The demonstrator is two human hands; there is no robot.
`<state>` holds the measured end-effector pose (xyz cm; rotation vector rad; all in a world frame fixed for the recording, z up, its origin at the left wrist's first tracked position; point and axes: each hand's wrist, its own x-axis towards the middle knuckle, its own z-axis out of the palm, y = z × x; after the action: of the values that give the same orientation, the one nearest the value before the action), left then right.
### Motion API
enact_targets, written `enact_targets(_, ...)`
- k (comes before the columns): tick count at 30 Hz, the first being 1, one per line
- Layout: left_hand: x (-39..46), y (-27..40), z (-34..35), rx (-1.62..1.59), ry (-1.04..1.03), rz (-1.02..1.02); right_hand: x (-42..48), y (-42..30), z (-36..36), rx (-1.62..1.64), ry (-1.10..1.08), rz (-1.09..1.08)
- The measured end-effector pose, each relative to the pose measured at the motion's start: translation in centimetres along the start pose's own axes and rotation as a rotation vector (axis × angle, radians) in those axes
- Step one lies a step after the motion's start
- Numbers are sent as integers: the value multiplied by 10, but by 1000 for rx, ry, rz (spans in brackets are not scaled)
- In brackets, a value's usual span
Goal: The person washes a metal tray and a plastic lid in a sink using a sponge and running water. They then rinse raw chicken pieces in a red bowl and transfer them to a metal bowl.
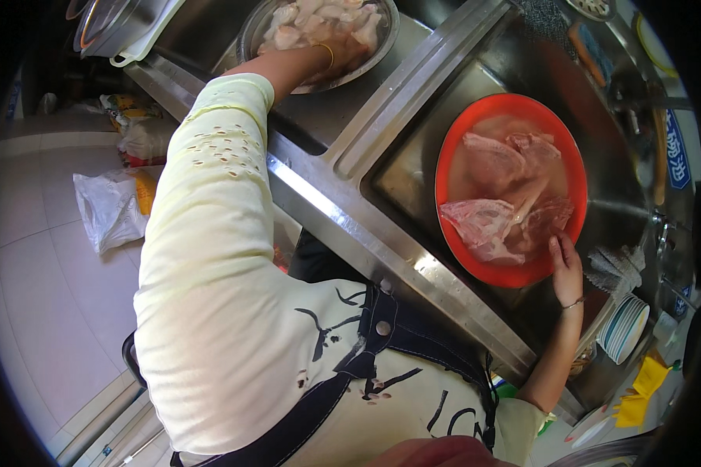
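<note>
My left hand [347,53], with a yellow band at the wrist, reaches into a round metal bowl [392,23] of pale raw poultry pieces [306,26] in water; its fingers are partly hidden among them. A red oval basin [453,233] rests in the right-hand sink, holding cloudy water and several raw poultry pieces with bone [479,216]. At that basin's lower right, my right hand [565,262] has its fingertips over the rim, beside the meat, and looks to grip the rim. A thin bracelet circles the right wrist.
A steel divider [409,99] separates the two sinks. Right of the basin are a grey cloth [616,268], stacked bowls [624,330] and yellow gloves [637,394]. A scouring sponge [590,55] lies at the far edge. Metal pots [120,23] stand upper left; a plastic bag [108,207] is on the floor.
</note>
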<state>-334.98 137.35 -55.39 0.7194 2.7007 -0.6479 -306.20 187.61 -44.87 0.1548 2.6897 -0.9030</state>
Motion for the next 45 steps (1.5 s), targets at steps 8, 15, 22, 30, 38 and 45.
enact_targets(8,-2,-6,16,-287,55,-29,6,-16,-2,22,-36,-4)
enact_targets(15,10,-12,28,-266,30,82,6,-7,0,12,-52,25)
enact_targets(22,13,-20,65,-267,198,-64,6,-10,0,40,-45,-40)
enact_targets(30,17,-21,47,-473,45,39,4,-8,-5,-4,-53,26)
enact_targets(38,-8,-77,-2,-251,22,-157,2,-5,-8,1,-29,0)
enact_targets(45,-45,-147,66,-1518,-415,-822,6,5,-6,165,29,-17)
